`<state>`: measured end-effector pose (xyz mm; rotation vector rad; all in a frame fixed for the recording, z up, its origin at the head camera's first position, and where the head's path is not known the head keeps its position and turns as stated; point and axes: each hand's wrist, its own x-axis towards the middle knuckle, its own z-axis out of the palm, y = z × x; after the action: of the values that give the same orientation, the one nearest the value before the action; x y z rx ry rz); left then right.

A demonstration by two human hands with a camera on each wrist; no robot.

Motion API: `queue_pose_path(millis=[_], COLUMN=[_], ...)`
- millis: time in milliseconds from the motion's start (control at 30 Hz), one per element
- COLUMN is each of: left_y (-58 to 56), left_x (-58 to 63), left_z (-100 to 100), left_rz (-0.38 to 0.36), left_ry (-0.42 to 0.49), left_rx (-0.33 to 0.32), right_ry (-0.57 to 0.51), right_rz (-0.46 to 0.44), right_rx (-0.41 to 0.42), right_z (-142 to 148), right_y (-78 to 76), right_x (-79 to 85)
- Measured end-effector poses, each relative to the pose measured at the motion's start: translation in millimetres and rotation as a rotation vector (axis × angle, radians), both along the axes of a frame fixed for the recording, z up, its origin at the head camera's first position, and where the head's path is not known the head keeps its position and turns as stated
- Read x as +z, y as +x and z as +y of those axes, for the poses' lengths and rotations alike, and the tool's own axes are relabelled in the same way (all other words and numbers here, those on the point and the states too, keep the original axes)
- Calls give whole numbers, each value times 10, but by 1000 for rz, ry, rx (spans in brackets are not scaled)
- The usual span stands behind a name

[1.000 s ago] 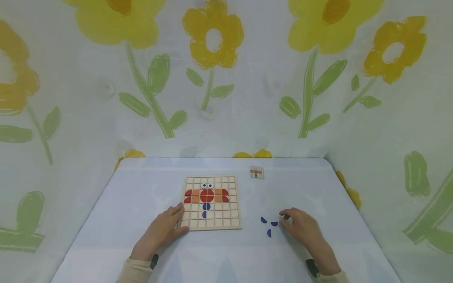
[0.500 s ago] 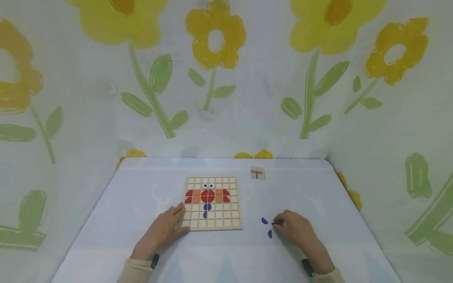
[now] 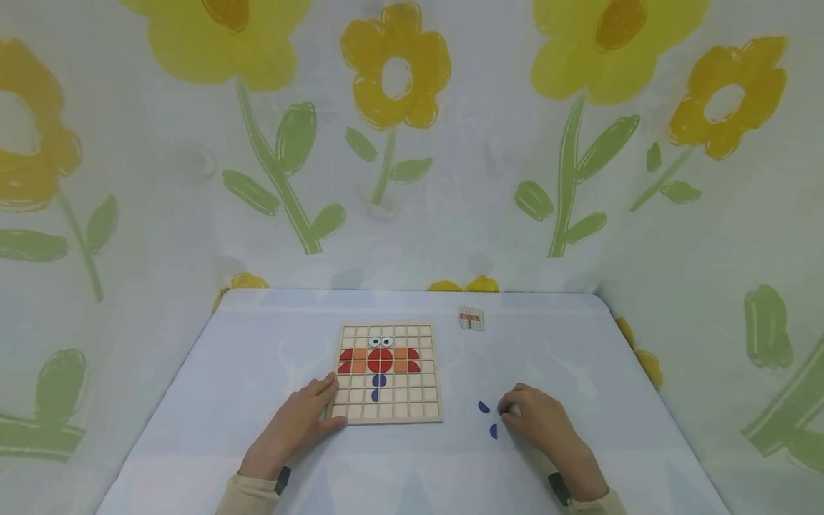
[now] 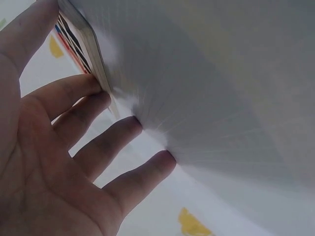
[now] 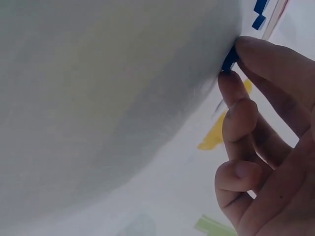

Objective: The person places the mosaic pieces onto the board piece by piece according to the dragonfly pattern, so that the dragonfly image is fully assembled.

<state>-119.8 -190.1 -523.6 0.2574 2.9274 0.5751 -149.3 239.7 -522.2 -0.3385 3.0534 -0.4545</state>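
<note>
My left hand (image 3: 297,420) rests at the near left corner of a wooden grid board (image 3: 418,410), its fingers stretched out. In the left wrist view, fingertips (image 4: 97,84) touch the board's edge. On the board lie two eye pieces (image 3: 380,342), a red circle (image 3: 380,360), orange squares, red pieces at both sides and blue pieces (image 3: 378,381) below. Right of the board, my right hand (image 3: 539,417) pinches a blue half-circle piece (image 5: 230,59) between thumb and finger, low over the table. Two more blue half-circles, one farther (image 3: 483,406) and one nearer (image 3: 493,431), lie beside it.
A small pattern card (image 3: 471,319) showing a similar figure on a grid lies behind the board, to its right. The white table (image 3: 257,329) ends at a flower-printed cloth (image 3: 438,229) at the back and sides.
My right hand has moved left to the blue half-circles and taken one between thumb and finger. The left hand stays at the board's corner.
</note>
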Motion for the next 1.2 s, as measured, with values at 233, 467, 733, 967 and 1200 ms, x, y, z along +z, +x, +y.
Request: queue_pose_path(millis=[233,467,733,967,1200], left_y=[-4,4,9,1,0], left_x=[32,47,10,-10,-6], left_z=[4,-1,-9,-2,-4], left_rz=[24,33,13,30,32], left_ry=[-20,-4,-7,-2,-12], left_rx=[-20,-28,-11,-21,-19], right_ry=[-6,3,-21,-18,-21], right_rz=[15,9,-4,-2,14], right_rx=[1,-2,-13,-25,-34], right_z=[8,17,38,59,64], right_y=[-15,-27,-32,-9,-2], right_x=[-8,-9,-41,-12,17])
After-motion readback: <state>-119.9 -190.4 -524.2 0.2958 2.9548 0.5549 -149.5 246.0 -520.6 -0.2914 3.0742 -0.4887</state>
